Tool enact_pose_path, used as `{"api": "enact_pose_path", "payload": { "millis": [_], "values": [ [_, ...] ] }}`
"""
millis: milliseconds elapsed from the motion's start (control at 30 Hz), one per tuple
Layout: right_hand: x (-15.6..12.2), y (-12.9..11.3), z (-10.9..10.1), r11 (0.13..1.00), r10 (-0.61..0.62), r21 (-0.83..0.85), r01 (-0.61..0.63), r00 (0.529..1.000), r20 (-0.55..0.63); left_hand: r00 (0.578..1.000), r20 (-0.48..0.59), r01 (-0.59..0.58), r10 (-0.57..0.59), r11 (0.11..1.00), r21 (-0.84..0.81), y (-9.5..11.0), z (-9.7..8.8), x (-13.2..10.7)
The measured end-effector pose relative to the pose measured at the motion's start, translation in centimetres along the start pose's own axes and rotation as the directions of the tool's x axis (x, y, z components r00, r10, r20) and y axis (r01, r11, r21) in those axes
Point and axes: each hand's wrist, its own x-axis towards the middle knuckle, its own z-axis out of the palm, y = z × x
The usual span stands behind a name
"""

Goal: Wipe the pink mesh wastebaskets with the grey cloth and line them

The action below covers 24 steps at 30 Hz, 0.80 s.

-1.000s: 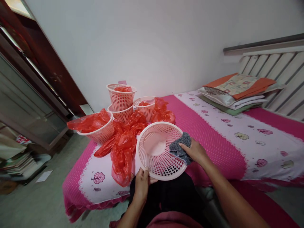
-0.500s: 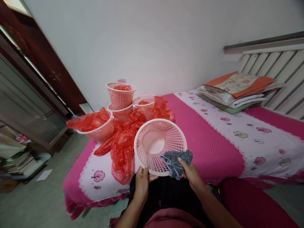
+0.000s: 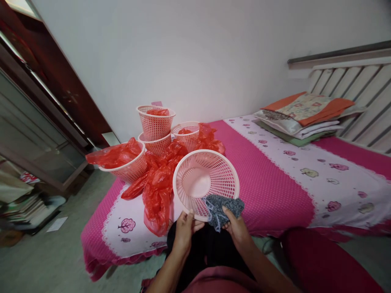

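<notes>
jutting beyond left hand (image 3: pixel 183 231), pink basket (image 3: pixel 221 171)

Can read no text, label, brand, number or sign anywhere; can make out bold red-and-white marks on a small item (image 3: pixel 29 177) at the far left, near the stack of papers (image 3: pixel 23 211), too small and blurred to decipher; cannot tell whether the pale sheet (image 3: pixel 57 224) on the floor (image 3: pixel 69 252) or the pink slip (image 3: pixel 157 104) by the wall (image 3: pixel 214 61) bears any print.
</notes>
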Motion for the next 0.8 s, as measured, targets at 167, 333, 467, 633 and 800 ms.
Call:
{"api": "enact_pose_path", "payload": {
  "millis": [167,333,467,633,800],
  "values": [
    [1.9,-2.3,-1.8,0.996,0.026,-0.082,-0.021,0.998,0.066,0.967,-0.181,-0.144,0.180,0.971,0.193,3.4,-2.4,1.8],
    [3.5,-5.4,-3.8,0.948,-0.116,-0.283,0.148,0.985,0.128,0.946,-0.124,-0.245,0.301,0.910,0.335,6.5,-4.2,3.0],
    [4.6,-6.9,-4.4,0.907,-0.228,-0.347,0.239,0.971,0.072,0.992,-0.001,-0.120,0.129,0.924,0.362,6.6,-4.2,2.6],
    [4.9,-6.3,-3.5,0.853,-0.377,-0.407,0.328,0.925,-0.046,1.000,0.015,0.013,-0.016,0.980,0.198,5.1,-3.5,1.5],
    [5.1,-5.5,-2.7,0.804,-0.445,-0.476,0.357,0.892,-0.083,0.996,-0.070,0.054,-0.046,0.992,0.116,4.4,-3.0,0.8]
  ]
}}
